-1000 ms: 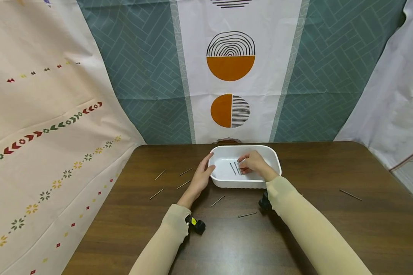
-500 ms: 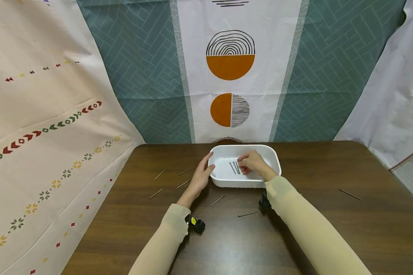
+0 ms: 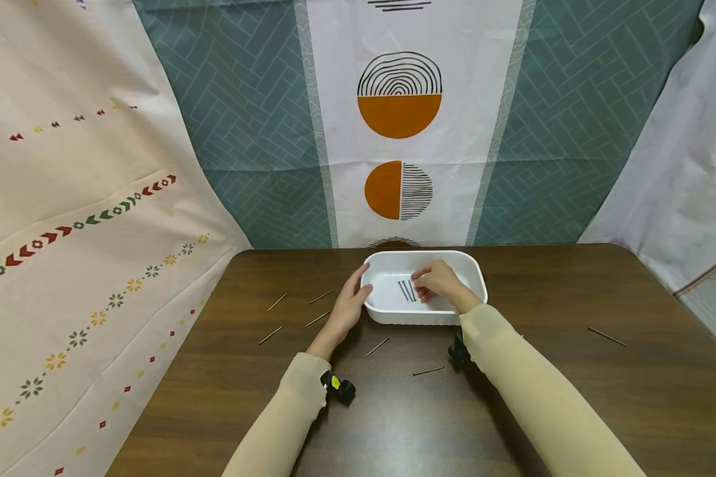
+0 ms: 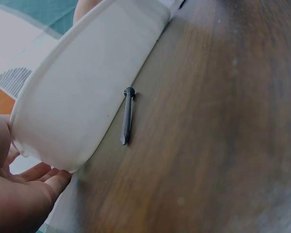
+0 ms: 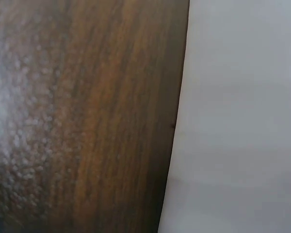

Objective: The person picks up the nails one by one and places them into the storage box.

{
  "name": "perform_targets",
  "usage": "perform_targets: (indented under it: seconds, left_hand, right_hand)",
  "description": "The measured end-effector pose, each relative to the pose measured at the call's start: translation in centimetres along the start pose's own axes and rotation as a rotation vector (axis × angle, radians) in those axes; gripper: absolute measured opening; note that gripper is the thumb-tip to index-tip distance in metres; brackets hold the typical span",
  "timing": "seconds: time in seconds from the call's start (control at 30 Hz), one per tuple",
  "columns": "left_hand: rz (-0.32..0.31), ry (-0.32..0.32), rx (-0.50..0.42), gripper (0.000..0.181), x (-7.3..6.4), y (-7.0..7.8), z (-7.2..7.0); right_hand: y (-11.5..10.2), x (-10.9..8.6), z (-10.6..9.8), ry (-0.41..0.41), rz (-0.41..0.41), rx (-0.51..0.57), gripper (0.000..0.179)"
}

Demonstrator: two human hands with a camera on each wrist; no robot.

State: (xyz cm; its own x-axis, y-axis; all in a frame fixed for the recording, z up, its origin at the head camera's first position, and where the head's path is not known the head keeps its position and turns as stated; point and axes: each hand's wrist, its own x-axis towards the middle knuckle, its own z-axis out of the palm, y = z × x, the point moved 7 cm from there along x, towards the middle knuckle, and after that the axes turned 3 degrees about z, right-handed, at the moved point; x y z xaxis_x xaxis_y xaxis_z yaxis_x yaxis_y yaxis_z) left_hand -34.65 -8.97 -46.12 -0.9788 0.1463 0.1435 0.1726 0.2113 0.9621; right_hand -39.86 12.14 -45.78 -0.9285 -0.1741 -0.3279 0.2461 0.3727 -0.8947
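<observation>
My left hand (image 3: 347,306) holds the left end of a white plastic tray (image 3: 474,281), thumb at the rim. In the left wrist view, fingertips (image 4: 60,182) curl against the outside of its corner. Inside the tray lie several dark nails (image 3: 406,291) side by side. Over the tray floor, my right hand (image 3: 438,283) bends its fingers just right of these nails. Whether a nail is between its fingertips is hidden. The right wrist view shows only the tray's wall (image 5: 237,116) and the tabletop, no hand.
Several loose nails (image 3: 270,336) lie on the brown table (image 3: 382,424) left of the tray. Two more nails, one (image 3: 377,347) and another (image 3: 427,371), lie in front of it, and a further nail (image 3: 607,336) at far right. Patterned cloth (image 3: 262,132) hangs behind.
The right hand's fingers have shifted slightly, and the nails beside them in the tray now show more clearly, lying nearly parallel. The left hand and tray have stayed put.
</observation>
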Motion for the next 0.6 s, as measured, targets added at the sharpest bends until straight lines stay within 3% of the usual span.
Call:
perform_targets:
  seconds: [0.3,0.6]
  left_hand:
    - [0.015,0.012,-0.005,0.053,0.0,0.5,0.0]
    - [0.017,-0.002,-0.007,0.053,-0.1,0.2,0.1]
  right_hand:
    - [-0.6,-0.5,0.2,-0.084,0.015,0.059,0.033]
    - [-1.4,-1.3,-1.0,-0.136,-0.017,0.028,0.041]
